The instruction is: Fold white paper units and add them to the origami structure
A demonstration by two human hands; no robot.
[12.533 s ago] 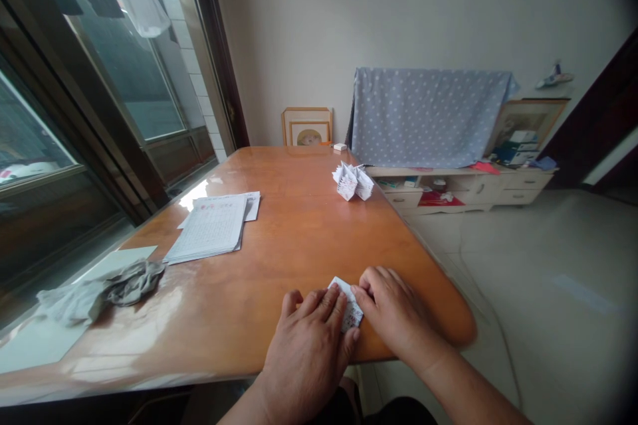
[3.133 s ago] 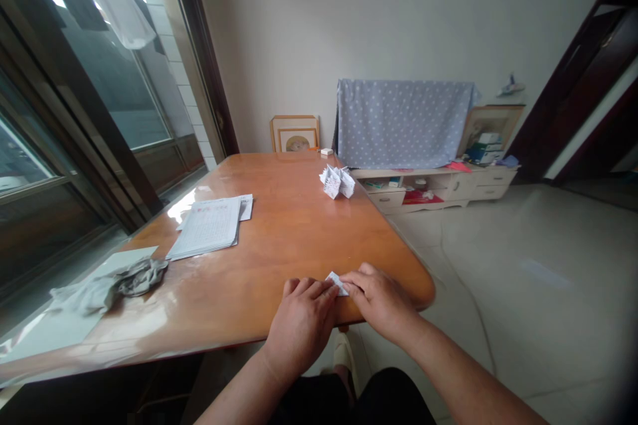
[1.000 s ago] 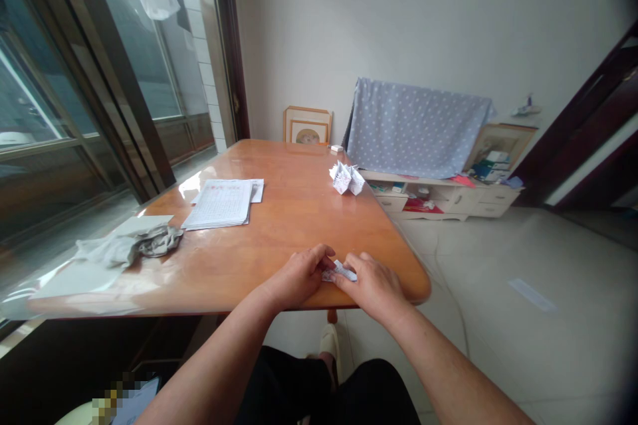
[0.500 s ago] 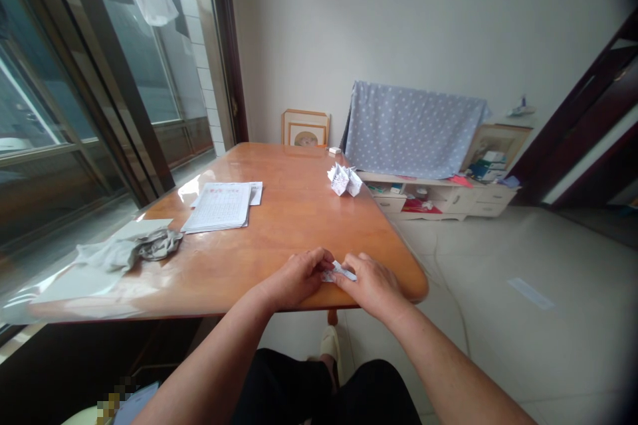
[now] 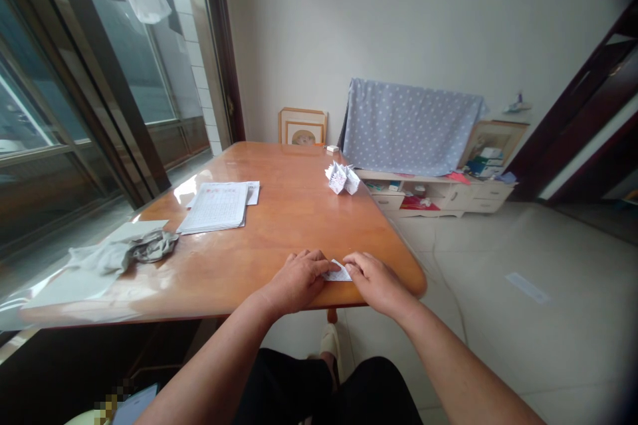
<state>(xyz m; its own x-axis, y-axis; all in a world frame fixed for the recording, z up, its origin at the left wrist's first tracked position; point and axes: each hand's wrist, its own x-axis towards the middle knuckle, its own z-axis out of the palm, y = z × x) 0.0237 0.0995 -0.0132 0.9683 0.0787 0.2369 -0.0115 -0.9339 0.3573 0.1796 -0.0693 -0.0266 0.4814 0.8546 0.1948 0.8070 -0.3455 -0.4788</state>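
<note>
Head-camera view: a small folded paper slip (image 5: 337,272) is lying flat on an orange-brown wooden table (image 5: 294,176), close to the table's near edge, and is positioned between the person's two hands. The left hand (image 5: 296,282) is placed palm down with its fingers extended, the fingertips being in contact with the slip's left end. The right hand (image 5: 376,282) is placed palm down with its fingers slightly curved, the fingertips being in contact with the slip's right end. Both hands are found open and flat on the paper (no closed grip around it is observed), and the two hands are separated only by the slip.

Further along the table, a white folded paper figure (image 5: 339,179) is recorded near the far edge. A stack of handwritten sheets (image 5: 214,207) is lying left of centre, overlapping a further sheet (image 5: 252,194). A crumpled grey cloth (image 5: 124,252) is resting on a pale sheet (image 5: 74,285) at the table's left side. A small white box (image 5: 332,148) is noted at the far edge (its contents cannot be determined). Behind the table, a polka-dot blue cloth (image 5: 413,126) is draped over a low cream cabinet (image 5: 438,198), and a framed picture (image 5: 302,126) is propped against the wall.
</note>
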